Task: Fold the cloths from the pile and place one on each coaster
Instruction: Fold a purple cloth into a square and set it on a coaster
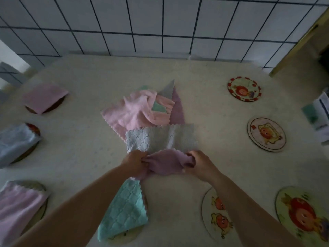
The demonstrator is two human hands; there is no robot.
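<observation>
Nearest the camera, two bare forearms are reaching forward over a pale table, and under the left forearm a folded teal cloth is lying on a coaster whose rim is just showing at its lower edge. Just right of it, a bare coaster with two cartoon figures is partly hidden by the right forearm, and a further bare coaster with a big red figure is sitting at the lower right edge. At the lower left, a folded pink cloth is covering another coaster. Further up, the left hand and the right hand are each closed around one end of a purple cloth, bunching it between them just above the table. Directly beyond it, a grey cloth is lying flat, overlapping the near edge of the pile of pink, green, grey and purple cloths in the middle of the table. At the left, a folded blue cloth is resting on a dark coaster, and further back a second folded pink cloth is doing the same. At the right, two more bare coasters, one nearer and one further, are lying well apart from the pile. A tiled wall is rising behind the table.
</observation>
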